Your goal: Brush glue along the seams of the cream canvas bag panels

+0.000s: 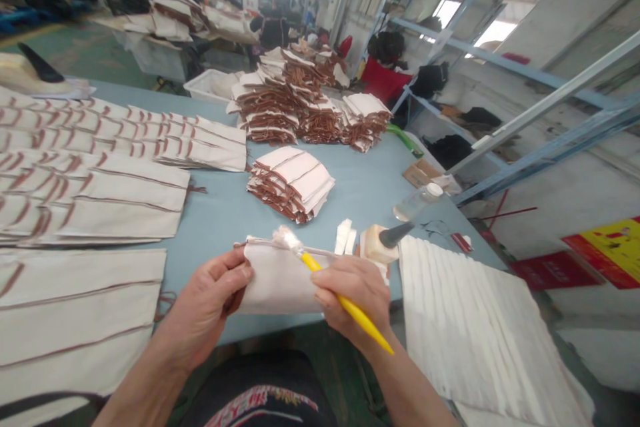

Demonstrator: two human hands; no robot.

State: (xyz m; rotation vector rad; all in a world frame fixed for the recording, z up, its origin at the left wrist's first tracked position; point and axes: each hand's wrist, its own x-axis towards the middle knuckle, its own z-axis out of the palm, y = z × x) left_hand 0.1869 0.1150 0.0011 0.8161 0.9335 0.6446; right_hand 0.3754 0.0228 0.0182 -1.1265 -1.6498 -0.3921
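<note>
The left hand pinches the cream fabric piece above the desk edge. The right hand is closed around a yellow brush, bristles on the top seam. If the piece slips, the bristles may smear its face.

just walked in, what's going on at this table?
A person's left hand holds a cream fabric piece above the near edge of the blue table. The right hand grips a yellow-handled brush, its bristles at the piece's top edge. A small pot with a second brush in it stands just behind. Overlapped rows of brown-trimmed pieces lie to the left, a stack sits mid-table, and white sheets lie to the right.
</note>
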